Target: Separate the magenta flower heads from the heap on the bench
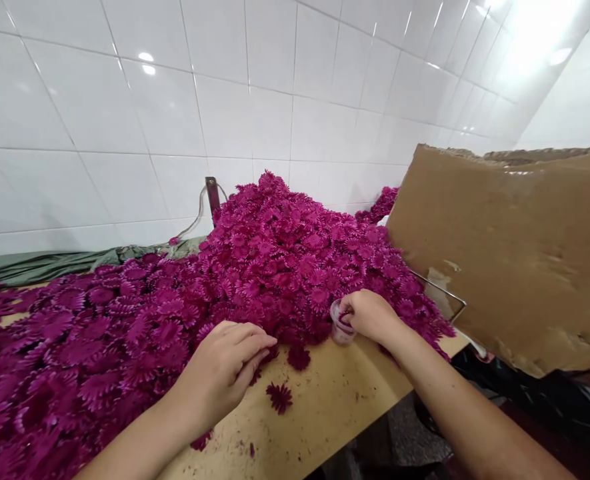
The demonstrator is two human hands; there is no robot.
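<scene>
A big heap of magenta artificial flower heads covers most of the tabletop. My left hand is closed at the heap's front edge, thumb and fingers pressed together. Purple petals show beside its fingertips, but what they hold is hidden. My right hand is at a small clear plastic cup, its bent fingers reaching inside the rim. Those fingers are closed, and anything between them cannot be made out. A loose flower head lies on bare table between my hands, with another flower head just behind it.
A large torn cardboard piece leans at the right, with a bent metal wire by its lower left edge. White wall tiles rise behind the heap. Green cloth lies along the wall. The yellowish tabletop carries scattered purple bits.
</scene>
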